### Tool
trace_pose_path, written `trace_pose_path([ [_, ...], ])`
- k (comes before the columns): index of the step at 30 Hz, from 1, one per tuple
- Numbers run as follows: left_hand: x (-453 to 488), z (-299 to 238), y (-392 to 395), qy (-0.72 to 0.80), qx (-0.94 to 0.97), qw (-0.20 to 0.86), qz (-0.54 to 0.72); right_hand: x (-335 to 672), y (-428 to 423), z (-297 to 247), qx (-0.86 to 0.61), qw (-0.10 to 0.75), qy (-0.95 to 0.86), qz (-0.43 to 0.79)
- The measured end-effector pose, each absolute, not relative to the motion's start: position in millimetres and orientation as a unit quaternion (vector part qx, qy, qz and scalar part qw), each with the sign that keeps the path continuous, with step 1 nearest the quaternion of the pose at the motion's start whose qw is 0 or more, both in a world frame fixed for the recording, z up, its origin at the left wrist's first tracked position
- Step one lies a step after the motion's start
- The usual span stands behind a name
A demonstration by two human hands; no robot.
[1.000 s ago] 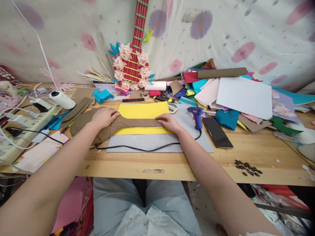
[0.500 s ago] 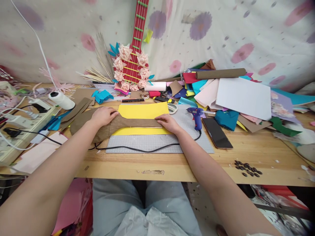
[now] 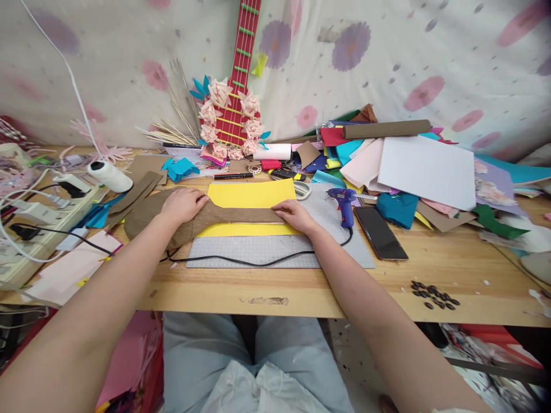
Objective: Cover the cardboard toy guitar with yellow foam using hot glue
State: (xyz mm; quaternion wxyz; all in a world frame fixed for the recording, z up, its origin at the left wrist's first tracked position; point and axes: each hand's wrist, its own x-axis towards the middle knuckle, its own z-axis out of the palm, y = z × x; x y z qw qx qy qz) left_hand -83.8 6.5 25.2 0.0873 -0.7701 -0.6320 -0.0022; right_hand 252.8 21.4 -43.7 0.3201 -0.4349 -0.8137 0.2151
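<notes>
A brown guitar-shaped cutout (image 3: 215, 214), with a wide rounded body and a long narrow neck, lies across a yellow sheet (image 3: 253, 192). My left hand (image 3: 186, 205) presses on the upper side of its body, fingers bent together over the surface. At the far end of the neck, my right hand (image 3: 294, 215) pinches the tip between thumb and fingers. Beneath the yellow sheet is a grey cutting mat (image 3: 241, 246). Just right of my right hand, a blue glue gun (image 3: 344, 205) rests on the mat, its black cord running across the front.
A red guitar model (image 3: 230, 123) with paper roses leans on the back curtain. A phone (image 3: 381, 232) and black beads (image 3: 434, 294) lie right. Coloured paper and a white board (image 3: 426, 169) pile behind. A power strip (image 3: 43, 229) and white thread cone (image 3: 109, 175) are left.
Both hands keep their places on the brown cutout and the neck. The view has shifted very slightly; nothing else has visibly moved.
</notes>
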Motion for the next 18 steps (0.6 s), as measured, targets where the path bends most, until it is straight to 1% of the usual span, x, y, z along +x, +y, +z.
trace_pose_path([
  [8, -83.6, 26.6, 7.5, -0.632, -0.770, 0.082, 0.006, 253.4, 22.2, -44.5, -0.430, 0.317, -0.816, 0.219],
  [15, -83.9, 26.2, 7.1, -0.639, -0.766, 0.070, -0.005, 251.0, 17.8, -41.2, -0.417, 0.317, -0.840, 0.143],
  [18, -83.0, 28.4, 9.0, -0.634, -0.768, 0.089, -0.005, 249.7, 18.1, -40.9, -0.415, 0.315, -0.844, 0.128],
])
